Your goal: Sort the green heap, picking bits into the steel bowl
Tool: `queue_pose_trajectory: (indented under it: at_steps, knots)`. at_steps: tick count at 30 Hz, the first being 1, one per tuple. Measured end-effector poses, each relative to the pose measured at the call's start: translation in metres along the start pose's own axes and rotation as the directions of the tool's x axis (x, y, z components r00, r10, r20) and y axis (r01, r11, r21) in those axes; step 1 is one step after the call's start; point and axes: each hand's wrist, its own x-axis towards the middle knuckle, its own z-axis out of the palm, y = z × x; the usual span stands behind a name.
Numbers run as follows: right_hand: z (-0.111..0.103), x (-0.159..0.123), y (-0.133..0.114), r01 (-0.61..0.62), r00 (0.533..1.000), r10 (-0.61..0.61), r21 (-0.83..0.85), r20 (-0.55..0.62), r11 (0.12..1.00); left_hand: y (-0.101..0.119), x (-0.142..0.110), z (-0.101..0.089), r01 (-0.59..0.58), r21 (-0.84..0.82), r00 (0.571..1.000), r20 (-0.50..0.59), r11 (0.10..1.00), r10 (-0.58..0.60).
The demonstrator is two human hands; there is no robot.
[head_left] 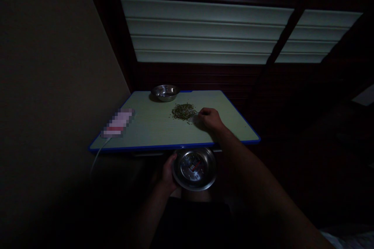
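A loose patch of small green beans, which look like mung beans, lies spread on the small table. At its right edge my right hand is closed on a pale, see-through flat piece, whose exact kind is hard to make out in the dim light. That see-through piece touches the tabletop among the nearest beans. Below the table's front edge, above my lap, my left hand grips the left rim of a shiny metal bowl. Reflections and a dark and red patch show on the bowl's bottom.
Another metal bowl stands at the table's back left. A blurred-out phone-like object lies at the left edge, with a white cable hanging down. Behind the table rises a dark wood front with pale slatted panels; a wall is at left.
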Motion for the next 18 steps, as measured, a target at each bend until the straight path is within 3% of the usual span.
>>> queue_pose_trajectory:
  at_steps: [9, 18]
  knots:
    - [0.0009, 0.0004, 0.0015, 0.012, 0.999, -0.012, 0.005, 0.037, 1.000, -0.0008, 0.0025, -0.0040, 0.012, 0.021, 1.000, 0.009, 1.000, -0.012]
    - [0.0010, -0.0007, 0.0022, 0.062, 0.995, -0.057, -0.052, 0.084, 0.997, 0.0010, -0.0030, 0.0036, -0.005, 0.034, 0.999, -0.034, 0.999, 0.007]
